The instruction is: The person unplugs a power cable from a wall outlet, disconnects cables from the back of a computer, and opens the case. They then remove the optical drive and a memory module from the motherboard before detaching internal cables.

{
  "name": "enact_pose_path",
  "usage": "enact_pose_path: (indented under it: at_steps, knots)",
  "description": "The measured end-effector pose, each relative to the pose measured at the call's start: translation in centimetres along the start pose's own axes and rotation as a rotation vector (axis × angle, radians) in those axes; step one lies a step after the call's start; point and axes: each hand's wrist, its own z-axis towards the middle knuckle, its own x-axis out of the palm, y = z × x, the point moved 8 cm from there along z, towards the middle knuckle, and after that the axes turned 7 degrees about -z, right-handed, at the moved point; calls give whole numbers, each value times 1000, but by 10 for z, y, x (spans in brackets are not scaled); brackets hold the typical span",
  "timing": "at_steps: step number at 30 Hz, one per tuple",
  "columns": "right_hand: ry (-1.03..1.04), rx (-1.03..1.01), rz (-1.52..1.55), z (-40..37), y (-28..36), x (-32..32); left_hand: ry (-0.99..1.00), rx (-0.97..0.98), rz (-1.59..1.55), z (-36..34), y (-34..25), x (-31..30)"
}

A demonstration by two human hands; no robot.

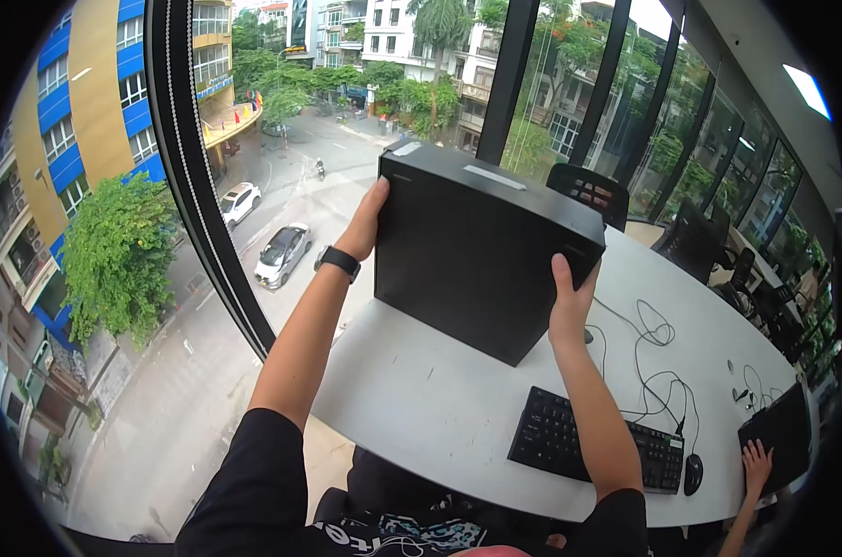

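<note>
A large black box with pale stickers along its top edge stands upright in front of me, over the far side of the white table. My left hand grips its left side, thumb at the upper corner. At the right end, my right hand clasps the other side with the thumb on the near face. Most fingers of both hands are hidden behind the box. Under my right forearm lies a black keyboard, partly covered by the arm.
A black mouse rests right of the keyboard, with loose black cables behind it. Another person's hand touches a dark panel at far right. A mesh chair stands beyond the table; tall windows border the left and back.
</note>
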Motion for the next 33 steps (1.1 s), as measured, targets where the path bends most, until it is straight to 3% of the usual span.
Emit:
enact_pose_path:
  at_steps: [8,14,24,33]
  knots:
    - [11,19,-39,-3,-15,-4,-22,74,-104,-5,-2,7]
    - [32,-39,-161,-13,-21,-7,-54,-43,15,-10,3,6]
    - [32,-4,-153,-15,-30,-9,-45,-8,51,-10,0,8]
    - [91,-145,-97,6,-34,-13,-108,-8,-62,-16,-3,12]
